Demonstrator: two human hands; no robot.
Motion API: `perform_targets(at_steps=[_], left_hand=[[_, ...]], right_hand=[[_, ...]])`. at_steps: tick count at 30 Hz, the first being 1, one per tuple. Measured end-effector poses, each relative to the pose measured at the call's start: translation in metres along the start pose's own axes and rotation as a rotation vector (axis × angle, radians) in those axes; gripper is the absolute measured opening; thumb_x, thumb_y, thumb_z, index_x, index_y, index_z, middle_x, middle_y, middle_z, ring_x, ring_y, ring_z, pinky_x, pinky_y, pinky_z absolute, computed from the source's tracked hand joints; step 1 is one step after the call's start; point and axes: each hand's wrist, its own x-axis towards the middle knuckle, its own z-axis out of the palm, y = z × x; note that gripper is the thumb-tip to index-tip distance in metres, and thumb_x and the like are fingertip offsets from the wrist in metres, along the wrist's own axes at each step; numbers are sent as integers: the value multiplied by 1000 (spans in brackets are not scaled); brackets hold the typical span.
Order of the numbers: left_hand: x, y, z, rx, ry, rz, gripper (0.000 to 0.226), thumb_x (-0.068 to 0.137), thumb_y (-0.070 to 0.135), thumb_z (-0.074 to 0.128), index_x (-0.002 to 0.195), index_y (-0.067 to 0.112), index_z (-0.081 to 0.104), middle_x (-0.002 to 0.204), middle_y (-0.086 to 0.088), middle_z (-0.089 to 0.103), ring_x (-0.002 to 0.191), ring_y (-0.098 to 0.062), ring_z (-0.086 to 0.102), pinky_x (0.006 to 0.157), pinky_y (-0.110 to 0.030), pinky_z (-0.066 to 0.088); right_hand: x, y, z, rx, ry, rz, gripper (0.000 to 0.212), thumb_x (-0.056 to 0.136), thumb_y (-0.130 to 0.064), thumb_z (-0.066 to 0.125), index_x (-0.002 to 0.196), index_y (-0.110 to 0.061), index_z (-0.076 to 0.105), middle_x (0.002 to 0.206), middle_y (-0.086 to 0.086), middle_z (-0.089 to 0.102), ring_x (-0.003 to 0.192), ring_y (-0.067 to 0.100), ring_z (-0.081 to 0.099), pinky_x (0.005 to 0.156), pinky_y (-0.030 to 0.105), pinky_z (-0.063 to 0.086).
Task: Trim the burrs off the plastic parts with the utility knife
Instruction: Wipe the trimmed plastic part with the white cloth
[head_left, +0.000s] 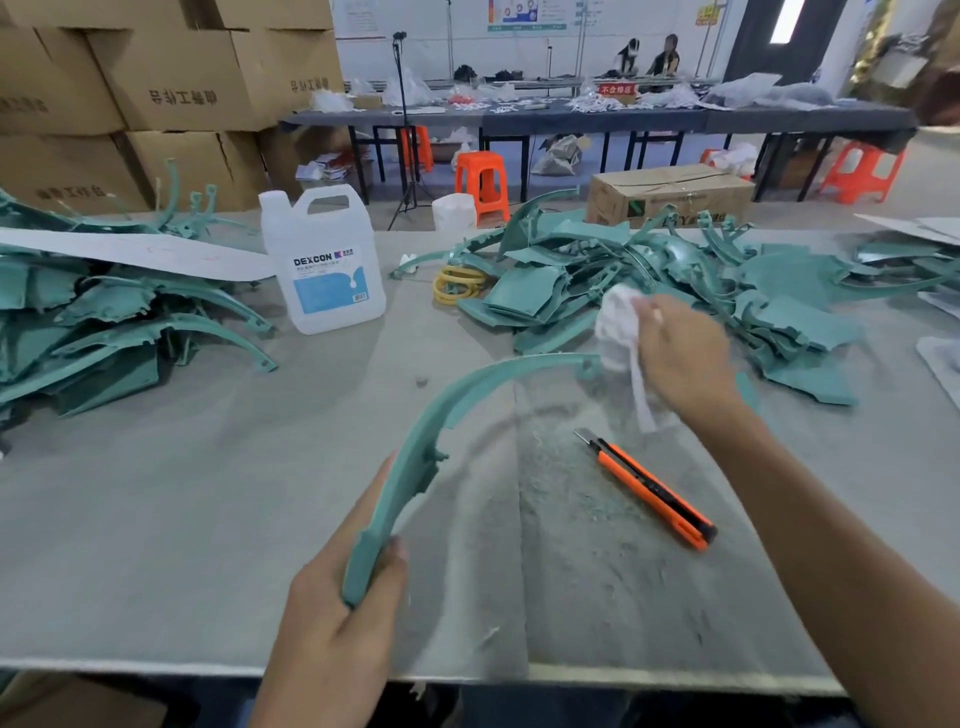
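My left hand (343, 613) grips the near end of a long curved teal plastic part (441, 415), which arches up and to the right over the table. My right hand (680, 353) holds a crumpled white cloth (618, 332) against the part's far end. The orange and black utility knife (649, 488) lies on the table below my right forearm, blade tip extended toward the upper left; neither hand touches it. Pale shavings are scattered on the grey table (208, 545) around the knife.
Heaps of teal plastic parts lie at the left (104, 322) and back right (675, 280). A white DEXCON jug (322, 260) and yellow rings (457, 283) stand behind. A white board (130, 252) lies on the left heap. Cardboard boxes, orange stools and another worktable with people are beyond.
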Motion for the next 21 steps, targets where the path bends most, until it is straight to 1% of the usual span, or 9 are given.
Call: perform_targets(at_steps=[5, 7, 8, 9, 10, 11, 12, 17, 21], left_hand=[[7, 11, 15, -1, -146, 24, 41, 96, 3, 61, 104, 43, 61, 94, 5, 53, 104, 3, 52, 62, 0, 35], [9, 14, 24, -16, -226, 28, 53, 96, 1, 56, 110, 52, 62, 104, 13, 55, 68, 14, 61, 68, 4, 33], [9, 15, 26, -15, -239, 24, 61, 96, -1, 55, 110, 58, 62, 103, 14, 58, 75, 12, 19, 73, -1, 20], [9, 15, 27, -10, -239, 25, 66, 96, -3, 56, 111, 61, 62, 99, 13, 62, 59, 17, 48, 55, -6, 30], [8, 15, 27, -10, -238, 31, 70, 96, -3, 56, 116, 63, 59, 97, 19, 68, 101, 16, 53, 66, 1, 34], [8, 16, 26, -9, -239, 39, 72, 96, -2, 55, 121, 65, 56, 104, 21, 68, 110, 11, 36, 60, -8, 35], [6, 16, 25, -6, -243, 49, 72, 97, -2, 54, 125, 65, 54, 105, 24, 70, 108, 12, 57, 71, -3, 44], [8, 33, 23, 47, -234, 87, 68, 98, 11, 54, 118, 76, 48, 104, 44, 64, 102, 23, 57, 79, 6, 36], [3, 38, 17, -10, -265, 110, 57, 88, 32, 51, 132, 68, 45, 127, 40, 58, 120, 18, 51, 93, 4, 32]], right_hand=[[-44, -72, -17, 200, 49, -394, 33, 108, -25, 37, 81, -17, 55, 70, 3, 59, 63, 23, 53, 64, 39, 49], [-79, -102, -9, 267, -181, -459, 40, 109, -24, 35, 74, -16, 53, 66, 2, 57, 63, 24, 54, 68, 50, 51], [-93, -110, -7, 376, -236, -474, 43, 110, -25, 37, 71, -14, 52, 67, 1, 56, 67, 23, 54, 74, 52, 48], [-104, -116, -6, 472, -264, -474, 45, 110, -24, 38, 69, -13, 51, 68, 1, 56, 71, 22, 54, 78, 50, 45], [-112, -120, -8, 524, -281, -477, 46, 110, -25, 38, 68, -11, 51, 69, 0, 56, 72, 20, 53, 81, 47, 42], [-118, -120, -10, 566, -283, -492, 46, 110, -25, 39, 68, -10, 51, 68, -1, 54, 73, 19, 52, 81, 42, 40], [-121, -121, -13, 611, -269, -499, 45, 109, -25, 40, 68, -10, 50, 67, -3, 51, 72, 17, 50, 81, 37, 37], [-127, -130, -36, 723, -249, -544, 39, 108, -28, 40, 71, -20, 49, 67, -13, 50, 69, 6, 47, 77, 20, 35], [-85, -118, -54, 1128, -306, -205, 49, 110, -29, 41, 66, -13, 55, 60, -3, 59, 54, 13, 56, 59, 20, 46]])
